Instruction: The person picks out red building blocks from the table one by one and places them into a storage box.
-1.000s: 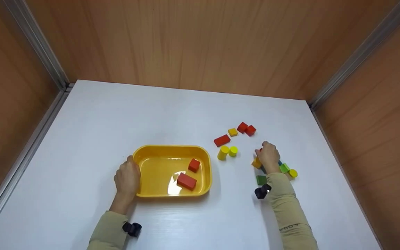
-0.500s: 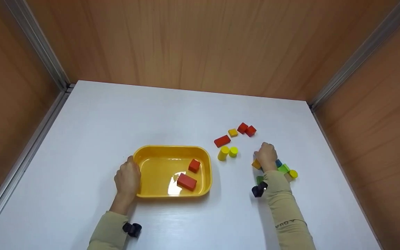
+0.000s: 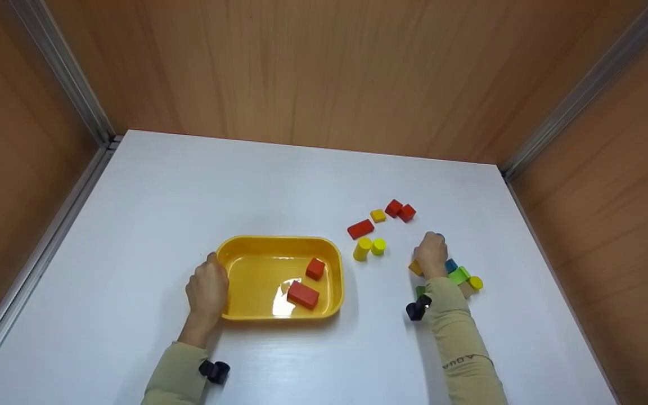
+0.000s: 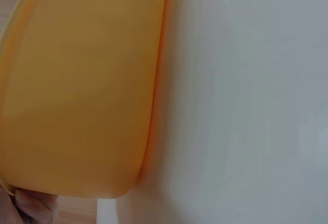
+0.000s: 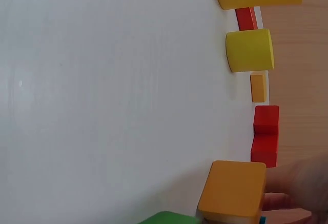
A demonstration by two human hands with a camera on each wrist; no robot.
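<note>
My left hand (image 3: pixel 207 286) grips the left rim of a yellow tray (image 3: pixel 279 241); the wrist view shows its fingertips (image 4: pixel 38 203) at the tray's corner. Inside the tray lie a red cube (image 3: pixel 315 269) and a longer red block (image 3: pixel 302 295). My right hand (image 3: pixel 431 254) reaches down among loose toy blocks, fingers bent, right behind an orange block (image 5: pixel 233 188). A small bluish piece (image 3: pixel 440 237) shows beyond its knuckles. What the fingers hold, if anything, is hidden. Around the hand are a blue block (image 3: pixel 451 265), bright green block (image 3: pixel 459 275) and dark green block (image 3: pixel 420 291).
Left of the right hand stand two yellow cylinders (image 3: pixel 362 248). Farther back lie a red oblong block (image 3: pixel 360 229), a small yellow block (image 3: pixel 378 215) and two red cubes (image 3: pixel 394 208). A yellow round block (image 3: pixel 475 282) lies at right. Wood panels (image 3: pixel 301 73) enclose the white table.
My right hand has shifted slightly left and covers the spot where a red bit showed. A bluish piece now appears beyond its knuckles. The left hand and tray stay put.
</note>
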